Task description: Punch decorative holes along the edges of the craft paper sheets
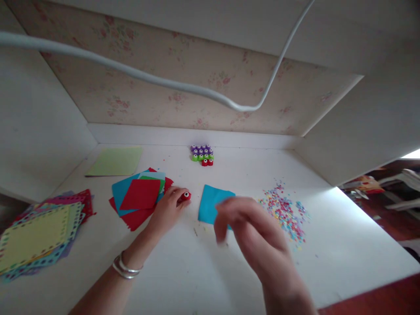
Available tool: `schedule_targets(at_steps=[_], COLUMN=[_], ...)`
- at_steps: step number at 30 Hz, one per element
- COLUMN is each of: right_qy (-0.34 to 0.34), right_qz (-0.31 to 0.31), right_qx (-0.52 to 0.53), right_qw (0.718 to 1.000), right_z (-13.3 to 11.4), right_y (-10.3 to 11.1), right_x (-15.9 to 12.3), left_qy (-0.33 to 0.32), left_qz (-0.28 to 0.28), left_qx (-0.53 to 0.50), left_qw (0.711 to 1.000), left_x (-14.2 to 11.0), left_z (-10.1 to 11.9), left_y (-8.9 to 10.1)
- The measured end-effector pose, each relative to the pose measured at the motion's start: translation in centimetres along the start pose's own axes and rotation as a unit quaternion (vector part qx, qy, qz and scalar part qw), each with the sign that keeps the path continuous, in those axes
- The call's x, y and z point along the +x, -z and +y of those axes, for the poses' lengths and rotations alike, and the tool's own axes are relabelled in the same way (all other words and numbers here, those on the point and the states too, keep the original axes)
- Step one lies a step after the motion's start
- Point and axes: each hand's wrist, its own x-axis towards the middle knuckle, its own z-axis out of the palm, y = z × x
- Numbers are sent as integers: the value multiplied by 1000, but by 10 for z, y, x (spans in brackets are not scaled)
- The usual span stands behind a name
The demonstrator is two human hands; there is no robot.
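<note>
So, the red punch (pixel 186 196) is being gripped by the left hand (pixel 168 209), beside the blue sheet (pixel 210 203). Probably light, hard, slick plastic, best held round its sides. Blurred right hand (pixel 254 234): can't tell if anything's being held.

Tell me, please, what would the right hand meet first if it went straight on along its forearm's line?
Probably the blue sheet, which the right hand partly covers in this view. The hand's height above it is unclear, so it might pass over without touching.
</note>
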Motion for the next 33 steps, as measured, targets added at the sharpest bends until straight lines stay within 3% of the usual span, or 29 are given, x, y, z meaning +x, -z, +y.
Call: schedule_targets(at_steps=[2, 5, 7, 9, 19, 27, 33], right_qy=[-36, -69, -83, -72, -24, 56, 90], right_qz=[16, 67, 68, 51, 13, -9, -4], right_qx=[-144, -426, -511, -530, -474, -423, -422], right_qw=[989, 899, 853, 843, 880, 904, 902], right_z=[45, 112, 144, 161, 161, 155, 151], right_y=[-2, 3, 9, 15, 17, 14, 11], right_x=[27, 43, 39, 33, 36, 33, 31], left_qy=[3, 11, 2, -5, 78, 86, 94], left_qz=[-7, -16, -17, -15, -45, -65, -69], left_qx=[-1, -4, -4, -9, 10, 8, 18], left_qw=[1000, 1000, 1000, 1000, 996, 994, 993], left_x=[-1, -1, 0, 1, 3, 1, 2], left_z=[0, 2, 3, 5, 12, 8, 10], left_y=[0, 2, 3, 4, 7, 5, 6])
